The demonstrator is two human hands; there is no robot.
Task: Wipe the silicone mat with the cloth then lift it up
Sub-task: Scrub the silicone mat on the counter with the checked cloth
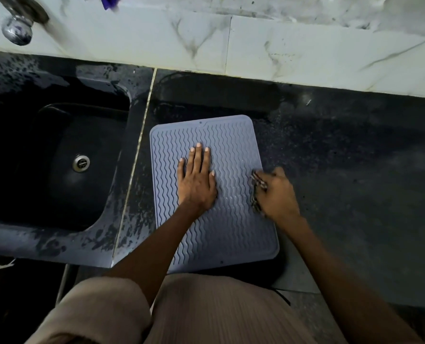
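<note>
One view only, from the head camera, looking down on a dark stone desk (343,170) with a sink (57,155) to the left. The silicone mat (216,232), grey-blue with wavy ribs, lies flat on the desk just right of the sink, its near edge reaching the desk's front edge. The left hand (196,180) rests palm down on the middle of the mat, fingers straight and together, thumb out to the side; it grips nothing and appears to pin the mat in place. The right hand (276,194) sits at the mat's right edge, fingers curled round a bunched, dark patterned cloth (257,189), which touches the mat at that edge. Both forearms reach forward from the bottom of the frame, the left crossing the mat's near half, the right lying outside its right border. Judged step: wiping is in hand, with the cloth at the right margin; the lift is not yet begun. How much of the surface is already wiped cannot be told. The next move, as I judge it, calls for drawing the cloth across the ribbed surface while the left hand holds the mat steady, then shifting that hand to clear the covered patch. A tap (20,23) shows at top left.
</note>
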